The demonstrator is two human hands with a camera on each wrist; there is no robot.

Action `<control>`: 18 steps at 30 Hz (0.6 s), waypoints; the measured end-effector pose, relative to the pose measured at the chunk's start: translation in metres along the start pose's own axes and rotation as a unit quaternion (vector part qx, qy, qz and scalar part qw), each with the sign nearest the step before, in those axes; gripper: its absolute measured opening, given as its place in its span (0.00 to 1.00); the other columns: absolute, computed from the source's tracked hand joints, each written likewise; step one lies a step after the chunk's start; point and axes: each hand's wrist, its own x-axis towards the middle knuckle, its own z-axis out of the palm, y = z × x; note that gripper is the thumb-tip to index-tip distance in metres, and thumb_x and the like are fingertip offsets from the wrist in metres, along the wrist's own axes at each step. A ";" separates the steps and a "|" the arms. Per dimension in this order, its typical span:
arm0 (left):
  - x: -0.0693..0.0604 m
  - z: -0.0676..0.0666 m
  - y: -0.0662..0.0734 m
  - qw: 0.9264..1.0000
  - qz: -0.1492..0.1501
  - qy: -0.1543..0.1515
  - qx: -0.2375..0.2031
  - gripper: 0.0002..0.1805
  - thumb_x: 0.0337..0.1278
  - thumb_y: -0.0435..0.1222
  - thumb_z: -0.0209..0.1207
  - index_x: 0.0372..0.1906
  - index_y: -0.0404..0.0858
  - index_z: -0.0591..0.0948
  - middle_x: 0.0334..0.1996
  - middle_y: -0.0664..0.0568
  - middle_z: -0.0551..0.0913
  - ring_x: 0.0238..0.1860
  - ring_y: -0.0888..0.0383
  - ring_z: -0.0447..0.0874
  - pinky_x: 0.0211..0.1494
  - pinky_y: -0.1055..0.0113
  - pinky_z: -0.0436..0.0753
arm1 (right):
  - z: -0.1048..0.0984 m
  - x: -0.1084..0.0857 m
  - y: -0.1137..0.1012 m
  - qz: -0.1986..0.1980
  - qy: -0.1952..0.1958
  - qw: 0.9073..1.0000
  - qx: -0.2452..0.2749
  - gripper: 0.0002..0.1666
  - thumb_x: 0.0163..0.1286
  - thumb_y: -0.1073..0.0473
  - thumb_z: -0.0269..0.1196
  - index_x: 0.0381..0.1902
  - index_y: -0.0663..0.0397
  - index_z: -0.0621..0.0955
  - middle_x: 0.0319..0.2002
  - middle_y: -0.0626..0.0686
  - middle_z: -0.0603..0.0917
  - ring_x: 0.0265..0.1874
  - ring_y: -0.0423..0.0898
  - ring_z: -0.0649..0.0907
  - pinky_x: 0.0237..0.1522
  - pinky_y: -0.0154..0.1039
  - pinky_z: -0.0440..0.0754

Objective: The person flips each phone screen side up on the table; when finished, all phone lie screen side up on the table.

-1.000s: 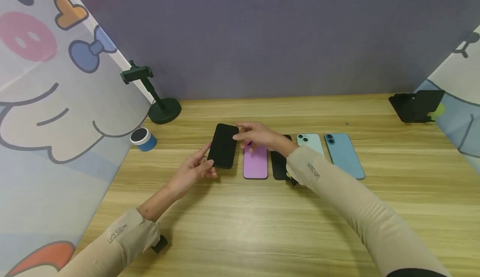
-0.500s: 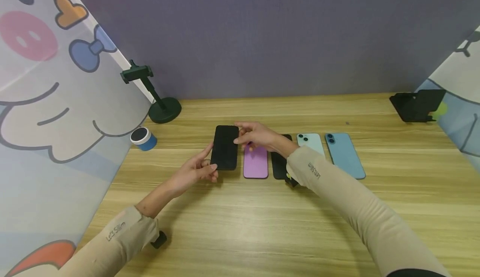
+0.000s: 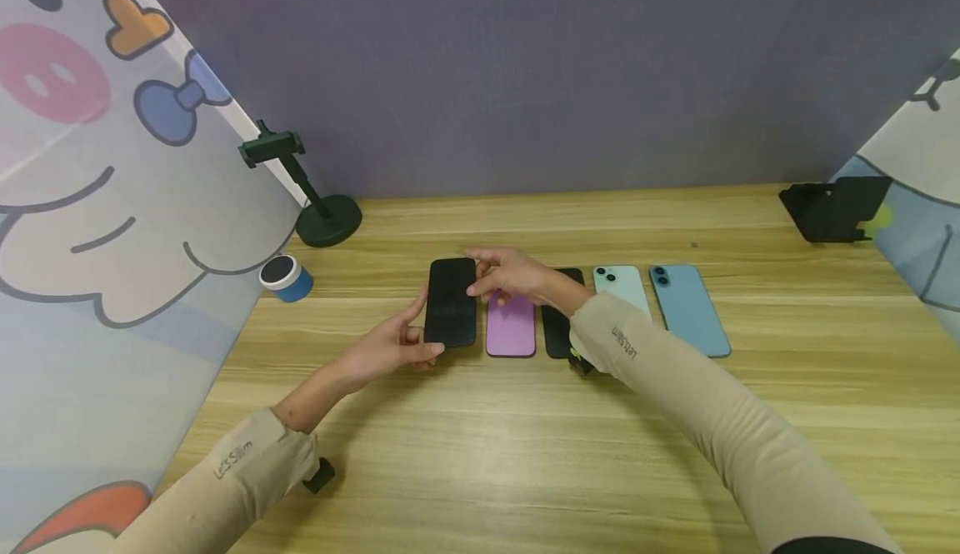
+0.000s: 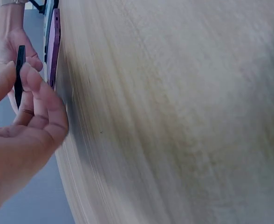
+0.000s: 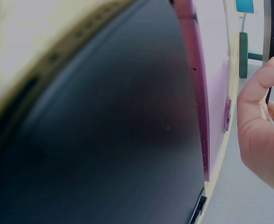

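Observation:
My left hand pinches a black phone at its lower left corner, thumb over the front. At the phone's upper right edge, my right hand grips it between thumb and fingers. Dark side up, the phone hangs just above the table; in the left wrist view that held phone appears edge-on, apart from the wood. Directly right of it lies a purple phone, its top hidden under my right hand. The right wrist view shows the purple phone beside a large dark phone face.
Farther right lie another black phone, partly covered by my sleeve, a pale green phone and a blue phone. A dark green phone stand and a blue-white jar are at left. A black stand is far right.
The held phone has come down and slightly nearer to me, turning from a slant to nearly straight, in line with the row. Both hands keep hold of it.

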 end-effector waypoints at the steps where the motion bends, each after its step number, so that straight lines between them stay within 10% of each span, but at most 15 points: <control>1: 0.000 0.000 0.000 1.000 -0.002 0.003 0.009 0.57 0.66 0.40 0.64 0.81 0.50 0.33 0.28 0.52 0.82 0.35 0.55 0.84 0.46 0.63 0.84 | 0.000 0.000 0.000 0.000 -0.001 1.000 -0.007 0.49 0.65 0.63 0.70 0.79 0.47 0.61 0.41 0.50 0.74 0.28 0.44 0.82 0.22 0.31 0.75; 18: 0.004 0.001 -0.003 0.993 -0.009 0.023 0.113 0.58 0.61 0.44 0.68 0.82 0.42 0.40 0.21 0.56 0.73 0.22 0.60 0.65 0.27 0.69 0.68 | 0.004 0.002 0.003 0.030 -0.020 0.999 -0.032 0.51 0.65 0.65 0.69 0.80 0.53 0.57 0.34 0.50 0.78 0.23 0.40 0.81 0.22 0.30 0.77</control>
